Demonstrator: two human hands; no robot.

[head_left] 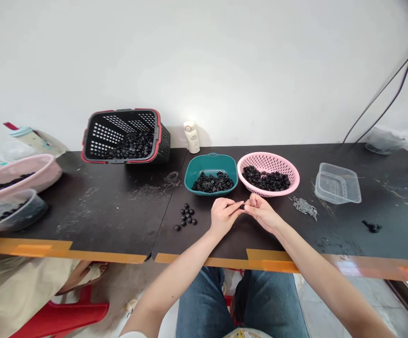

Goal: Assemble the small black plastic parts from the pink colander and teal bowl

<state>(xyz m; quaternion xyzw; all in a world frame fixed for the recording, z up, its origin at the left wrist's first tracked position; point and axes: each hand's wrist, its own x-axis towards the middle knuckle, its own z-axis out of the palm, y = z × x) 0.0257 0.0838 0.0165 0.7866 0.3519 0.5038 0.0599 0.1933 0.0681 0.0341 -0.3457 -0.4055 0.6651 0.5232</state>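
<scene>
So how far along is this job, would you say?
It looks early: a small cluster of black pieces seems done. The left hand and right hand pinch one more piece. Left over: black rings in the teal bowl and pink colander, plus metal pins.

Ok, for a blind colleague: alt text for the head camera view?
The left hand and right hand pinch a small black part above a dark table, in front of a teal bowl and a pink colander, both heaped with black pieces. Black discs sit to the left, grey pins to the right.
</scene>
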